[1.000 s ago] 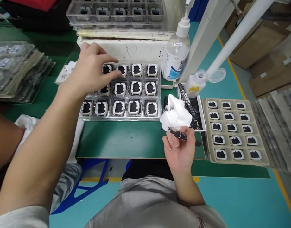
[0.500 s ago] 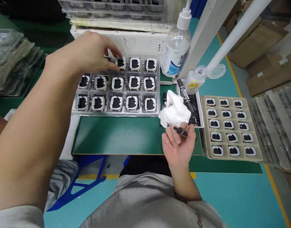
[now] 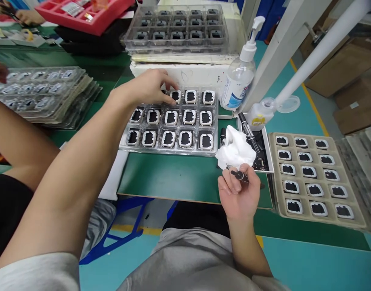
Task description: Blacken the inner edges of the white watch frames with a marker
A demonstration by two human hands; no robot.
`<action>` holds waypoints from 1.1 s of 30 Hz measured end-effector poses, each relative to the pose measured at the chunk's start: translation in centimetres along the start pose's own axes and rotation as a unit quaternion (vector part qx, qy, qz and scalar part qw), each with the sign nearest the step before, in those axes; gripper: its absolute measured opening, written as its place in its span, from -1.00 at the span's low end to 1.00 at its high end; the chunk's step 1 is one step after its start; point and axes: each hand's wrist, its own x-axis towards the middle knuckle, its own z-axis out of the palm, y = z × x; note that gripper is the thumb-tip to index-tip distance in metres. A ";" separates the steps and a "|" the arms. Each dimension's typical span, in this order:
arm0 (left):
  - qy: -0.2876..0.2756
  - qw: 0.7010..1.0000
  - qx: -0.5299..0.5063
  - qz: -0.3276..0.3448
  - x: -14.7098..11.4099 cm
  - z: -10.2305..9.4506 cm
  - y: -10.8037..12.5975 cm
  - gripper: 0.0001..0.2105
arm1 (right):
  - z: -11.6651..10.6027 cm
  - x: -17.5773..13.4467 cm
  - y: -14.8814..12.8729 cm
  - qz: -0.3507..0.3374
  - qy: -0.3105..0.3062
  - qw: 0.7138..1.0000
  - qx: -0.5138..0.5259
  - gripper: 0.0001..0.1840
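Observation:
My left hand [image 3: 156, 87] reaches over a clear plastic tray [image 3: 188, 152]. Its thumb and fingers close about a white square frame [image 3: 175, 96] with a black centre, still in the back row. Similar white frames fill the other visible pockets; my hand and forearm hide the tray's back left corner. In front of my body, my right hand [image 3: 239, 193] is closed round a black marker pen [image 3: 240, 176], palm up, the pen pointing to the left. Just beyond the pen is a crumpled white tissue [image 3: 236, 147].
A white box [image 3: 268, 153] holds more markers. Beside it stand a pump bottle [image 3: 237, 83] and a small white bottle [image 3: 260, 113]. At right lies a beige tray [image 3: 320, 220] of frames. Stacked trays [image 3: 176, 46] stand behind; another person's arm [image 3: 18, 141] shows at left.
The camera view has swung up and left, bringing a red tray and a neighbour's arm into sight. My left hand stays at the same frame, and my right hand keeps the marker.

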 end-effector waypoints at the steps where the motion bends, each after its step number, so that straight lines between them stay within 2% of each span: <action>1: 0.003 1.000 0.016 0.012 -0.1 -0.1 -0.1 -0.54 | 0.0 0.0 0.0 0.001 -0.002 1.000 0.002 -0.62; 4: 0.016 0.998 0.043 0.050 -0.6 -0.6 -0.4 -0.61 | 0.1 0.0 -0.2 -0.002 -0.014 1.000 0.006 -0.63; 6: 0.041 0.998 0.022 0.040 -1.3 -0.9 -0.7 -0.57 | 0.2 0.0 -0.4 -0.004 -0.023 1.000 0.000 -0.62; 8: 0.075 0.996 -0.042 0.029 -2.7 -0.9 -1.2 -0.50 | 0.2 0.0 -0.5 -0.002 -0.026 1.000 -0.011 -0.61; 11: 0.103 0.975 -0.184 0.069 -6.7 0.1 -1.6 -0.34 | 0.2 -0.2 -0.6 -0.003 -0.023 0.999 -0.024 -0.60; 13: 0.121 0.950 -0.271 0.102 -10.6 1.8 -1.4 -0.29 | 0.4 -0.4 -0.5 -0.010 -0.020 0.999 -0.035 -0.61; 15: 0.130 0.931 -0.321 0.114 -15.1 4.3 -0.7 -0.36 | 0.6 -0.6 -0.3 -0.027 -0.015 0.998 -0.058 -0.63; 18: 0.118 0.914 -0.378 0.087 -21.4 8.6 0.9 -0.51 | 0.9 -0.8 0.2 -0.070 -0.022 0.992 -0.103 -0.69; 21: 0.098 0.898 -0.428 0.017 -25.2 12.2 2.4 -0.52 | 0.8 -1.3 0.6 -0.106 -0.041 0.982 -0.150 -0.77; 23: 0.108 0.888 -0.448 -0.010 -26.2 13.8 3.1 -0.52 | 0.5 -1.8 0.8 -0.124 -0.053 0.972 -0.192 -0.81; 26: 0.117 0.885 -0.450 -0.031 -26.5 15.1 3.6 -0.52 | 0.1 -2.7 0.8 -0.145 -0.066 0.951 -0.265 -0.83; 31: 0.115 0.894 -0.433 -0.020 -26.5 15.5 3.6 -0.52 | 0.4 -3.3 0.8 -0.173 -0.101 0.931 -0.304 -0.73; 33: 0.110 0.896 -0.429 -0.016 -26.6 15.4 3.4 -0.50 | 0.9 -3.2 1.0 -0.187 -0.086 0.924 -0.322 -0.75</action>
